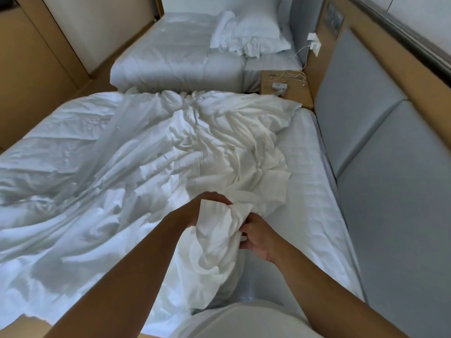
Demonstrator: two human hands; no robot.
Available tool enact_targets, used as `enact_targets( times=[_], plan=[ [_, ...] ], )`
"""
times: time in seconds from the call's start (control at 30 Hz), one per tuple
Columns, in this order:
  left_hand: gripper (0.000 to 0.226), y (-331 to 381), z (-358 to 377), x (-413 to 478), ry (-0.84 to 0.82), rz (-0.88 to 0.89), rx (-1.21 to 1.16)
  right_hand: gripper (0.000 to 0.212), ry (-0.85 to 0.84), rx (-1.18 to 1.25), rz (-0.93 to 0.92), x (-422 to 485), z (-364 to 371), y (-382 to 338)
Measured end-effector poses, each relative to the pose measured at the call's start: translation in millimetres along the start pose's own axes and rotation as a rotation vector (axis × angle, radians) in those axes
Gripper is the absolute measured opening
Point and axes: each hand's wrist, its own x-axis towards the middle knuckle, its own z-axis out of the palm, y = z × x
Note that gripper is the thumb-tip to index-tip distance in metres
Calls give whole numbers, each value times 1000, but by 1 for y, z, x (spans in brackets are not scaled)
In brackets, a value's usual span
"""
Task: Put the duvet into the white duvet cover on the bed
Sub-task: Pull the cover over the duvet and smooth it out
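Bunching duvet cover between left hand and right hand

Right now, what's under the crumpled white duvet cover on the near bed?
Striped white bed sheet shows at its right edge, running under the crumpled white duvet cover; whatever else lies beneath is covered.

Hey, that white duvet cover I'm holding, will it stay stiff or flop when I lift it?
Probably floppy: the duvet cover lies in deep creases and droops between the left hand and right hand gripping it. Likely light, as it looks thin. Lifting may drag the crumpled rest along.
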Motion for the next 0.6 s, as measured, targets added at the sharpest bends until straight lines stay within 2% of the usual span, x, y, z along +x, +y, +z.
enact_targets(
  times=[0.17,0.3,0.5,0.53,0.6],
  plan=[
    [12,6,-15,6,59,186,176,29,53,103,-26,6,-2,-1],
    [9,7,-37,9,67,188,120,28,186,228,-3,12,-14,4],
    [20,4,-40,23,-107,238,215,31,349,52,91,14,-19,14],
    [19,1,-38,26,-109,223,203,35,347,130,95,15,-18,13],
    [18,-3,-33,32,-118,206,198,43,235,328,108,17,-13,3]
  ],
)
